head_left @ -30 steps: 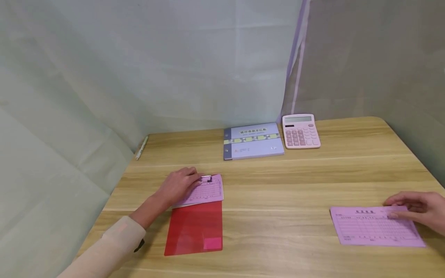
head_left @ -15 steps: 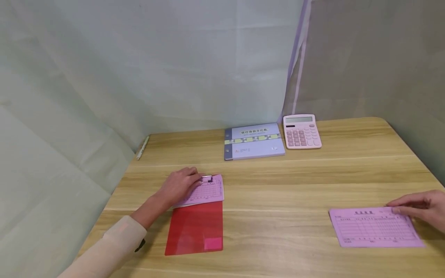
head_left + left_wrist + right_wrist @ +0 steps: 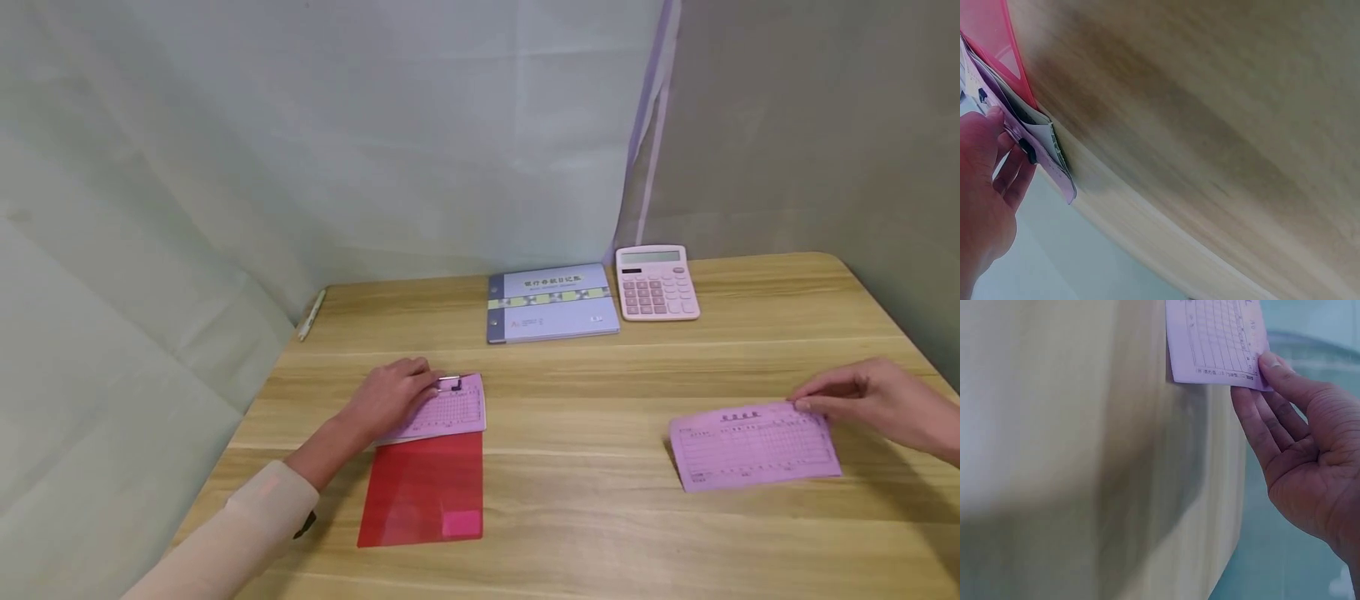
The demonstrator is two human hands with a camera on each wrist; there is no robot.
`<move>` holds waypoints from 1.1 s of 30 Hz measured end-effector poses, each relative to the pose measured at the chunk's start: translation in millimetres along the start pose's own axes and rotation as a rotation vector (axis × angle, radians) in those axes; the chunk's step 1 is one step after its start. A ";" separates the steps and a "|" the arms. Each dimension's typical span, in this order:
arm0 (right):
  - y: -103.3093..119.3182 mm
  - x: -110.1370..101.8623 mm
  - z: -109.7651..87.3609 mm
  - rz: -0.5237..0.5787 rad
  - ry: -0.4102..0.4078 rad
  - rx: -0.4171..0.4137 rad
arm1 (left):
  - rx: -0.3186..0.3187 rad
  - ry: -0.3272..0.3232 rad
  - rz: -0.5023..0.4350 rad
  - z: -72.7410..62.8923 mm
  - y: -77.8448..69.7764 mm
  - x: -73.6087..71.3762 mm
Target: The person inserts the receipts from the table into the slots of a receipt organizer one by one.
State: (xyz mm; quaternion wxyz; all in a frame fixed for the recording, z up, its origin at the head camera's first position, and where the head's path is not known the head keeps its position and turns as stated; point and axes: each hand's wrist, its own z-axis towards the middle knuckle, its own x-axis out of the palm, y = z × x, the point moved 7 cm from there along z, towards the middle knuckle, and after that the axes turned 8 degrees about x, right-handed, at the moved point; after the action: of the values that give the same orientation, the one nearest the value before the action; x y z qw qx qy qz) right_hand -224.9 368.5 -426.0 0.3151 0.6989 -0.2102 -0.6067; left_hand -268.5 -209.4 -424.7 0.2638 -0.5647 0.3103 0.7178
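At the left of the table in the head view, my left hand (image 3: 384, 402) pinches the metal clip (image 3: 448, 384) at the top of a red see-through clipboard (image 3: 423, 492). Beneath that clip lie pink printed forms (image 3: 459, 410). The left wrist view has my thumb on the clip and fingers curled by the papers' edge (image 3: 1047, 144). On the right, my right hand (image 3: 888, 404) pinches the upper right corner of another pink printed form (image 3: 753, 448). That form slants above the table, its far face hidden. The right wrist view shows the thumb in front and fingers behind the form (image 3: 1219, 344).
A blue account book (image 3: 555, 304) lies at the back of the wooden table (image 3: 577, 467), with a pink calculator (image 3: 656, 283) at its right. A pen (image 3: 312, 314) rests by the back left edge. Pale cloth (image 3: 420, 142) hangs behind the table.
The right hand has lifted the pink form off the table, tilting it and carrying it left and toward the back. The left hand stays at the clip.
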 end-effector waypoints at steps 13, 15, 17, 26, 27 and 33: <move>114.0 65.8 69.2 0.137 0.184 -0.088 | 0.004 -0.015 0.006 -2.4 -0.7 -1.5; 127.6 75.8 76.2 0.147 0.189 -0.087 | 0.009 -0.017 0.000 -1.9 -1.3 -1.5; 140.6 85.0 82.9 0.162 0.191 -0.092 | 0.010 -0.017 -0.005 -1.7 -1.3 -1.3; 187.3 139.2 110.1 0.242 0.230 -0.118 | -0.009 0.001 0.005 -1.5 -0.1 -1.9; 190.6 146.8 112.5 0.246 0.235 -0.108 | -0.009 0.001 0.004 -1.5 -0.2 -1.8; 208.9 187.6 122.0 0.270 0.242 -0.052 | -0.009 -0.005 -0.003 -0.5 -1.2 -0.9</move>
State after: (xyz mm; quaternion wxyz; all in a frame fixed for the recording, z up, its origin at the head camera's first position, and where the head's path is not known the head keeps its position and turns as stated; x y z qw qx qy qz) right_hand -293.2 70.1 -422.9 0.4348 0.7239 -0.2466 -0.4755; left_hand -267.1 -209.1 -424.1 0.2632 -0.5645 0.3058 0.7201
